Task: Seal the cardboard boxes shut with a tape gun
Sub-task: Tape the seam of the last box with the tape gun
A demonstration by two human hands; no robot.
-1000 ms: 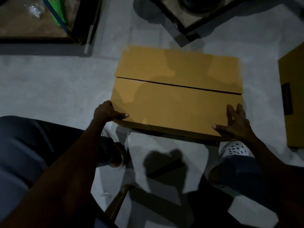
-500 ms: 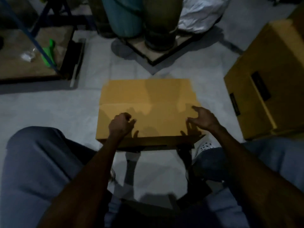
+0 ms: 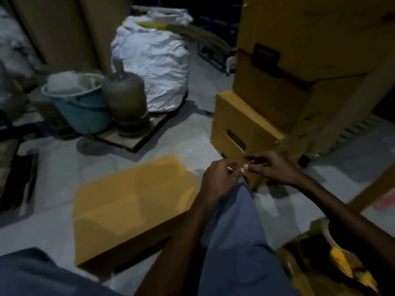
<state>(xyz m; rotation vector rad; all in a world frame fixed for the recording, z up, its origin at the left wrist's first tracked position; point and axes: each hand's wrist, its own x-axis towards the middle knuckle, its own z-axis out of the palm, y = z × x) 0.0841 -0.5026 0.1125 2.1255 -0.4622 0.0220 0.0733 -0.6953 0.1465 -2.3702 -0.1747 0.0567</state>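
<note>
Both hands meet above my right knee.
My left hand (image 3: 220,178) and right hand (image 3: 271,167) curl fingertip to fingertip; what they pinch, I cannot tell. Closed cardboard box (image 3: 132,210) lies lower left on the floor (image 3: 64,171).

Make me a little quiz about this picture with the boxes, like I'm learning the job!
1. True or false: the flat cardboard box on the floor has tape across its top.
2. What stands beside the teal bucket: A) gas cylinder, B) ladder, C) chair?
3. Where are the left hand and right hand: on the flat box or raised together above the knee?

Key: 1. False, none visible. 2. A. 3. Raised together above the knee.
</note>
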